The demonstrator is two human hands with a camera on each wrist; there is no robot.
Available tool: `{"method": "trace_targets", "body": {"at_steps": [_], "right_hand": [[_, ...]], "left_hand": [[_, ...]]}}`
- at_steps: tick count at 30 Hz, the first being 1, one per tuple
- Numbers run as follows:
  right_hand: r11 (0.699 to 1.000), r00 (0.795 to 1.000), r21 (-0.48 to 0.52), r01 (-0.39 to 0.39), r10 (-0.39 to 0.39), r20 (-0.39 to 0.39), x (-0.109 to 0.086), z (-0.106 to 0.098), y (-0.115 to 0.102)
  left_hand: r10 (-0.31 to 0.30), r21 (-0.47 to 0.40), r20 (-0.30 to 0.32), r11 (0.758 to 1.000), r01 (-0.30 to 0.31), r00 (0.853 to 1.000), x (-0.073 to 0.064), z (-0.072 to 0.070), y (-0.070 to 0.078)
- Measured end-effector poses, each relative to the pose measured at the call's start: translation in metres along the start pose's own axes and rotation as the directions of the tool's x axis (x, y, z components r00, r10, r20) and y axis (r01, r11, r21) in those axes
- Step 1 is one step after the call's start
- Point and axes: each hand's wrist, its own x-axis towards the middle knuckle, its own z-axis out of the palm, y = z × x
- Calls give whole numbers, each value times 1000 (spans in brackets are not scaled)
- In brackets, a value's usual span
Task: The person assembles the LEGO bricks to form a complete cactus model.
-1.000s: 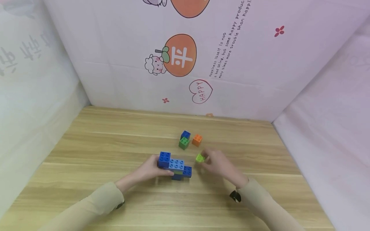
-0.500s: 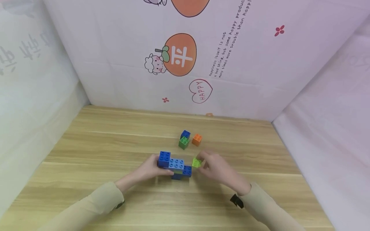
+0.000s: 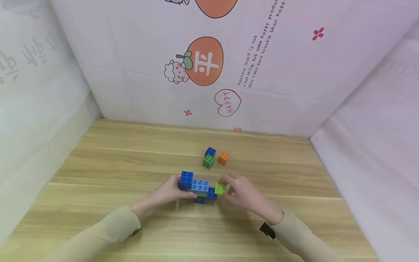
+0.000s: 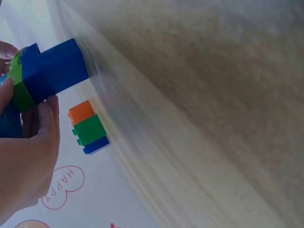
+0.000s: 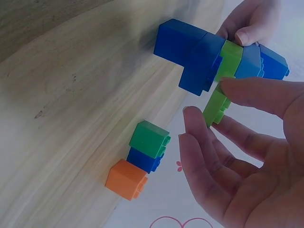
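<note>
My left hand (image 3: 170, 190) grips a built stack of toy bricks (image 3: 200, 185), mostly blue, with a light-blue brick and a dark-blue brick on top. In the right wrist view a green layer (image 5: 229, 58) shows within that stack, and a dark-blue brick (image 5: 199, 71) juts out to one side. Between thumb and fingers my right hand (image 3: 243, 193) pinches a thin lime-green brick (image 3: 219, 188). This brick is held right at the jutting blue brick's studs, overlapping its edge in the head view. The left palm is hidden behind the stack.
Beyond the hands, a green brick (image 3: 208, 161), a blue brick (image 3: 211, 151) and an orange brick (image 3: 223, 157) stand close together on the wooden table (image 3: 137, 156). A white printed cloth (image 3: 137, 65) hangs behind the table and along both sides.
My right hand has carried the lime-green brick left and toward me, up to the jutting blue brick. The left hand and its stack have stayed put.
</note>
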Motion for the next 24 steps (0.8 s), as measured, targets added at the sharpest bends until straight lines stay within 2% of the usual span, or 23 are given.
{"method": "trace_targets", "body": {"at_steps": [15,21,24], "right_hand": [[999,998,9,50,-51,24,1,3,-2],[999,999,13,42,-42,23,1,4,-1],[999,999,19,34,-35,25,2,4,-1]], "left_hand": [[-8,-23,-26,1000,8,1000,-2,2,-1],[34,-17,-27,999,-35,999,-4,0,-3],[29,-34,-27,999,-30,999,-7,-3,-2]]}}
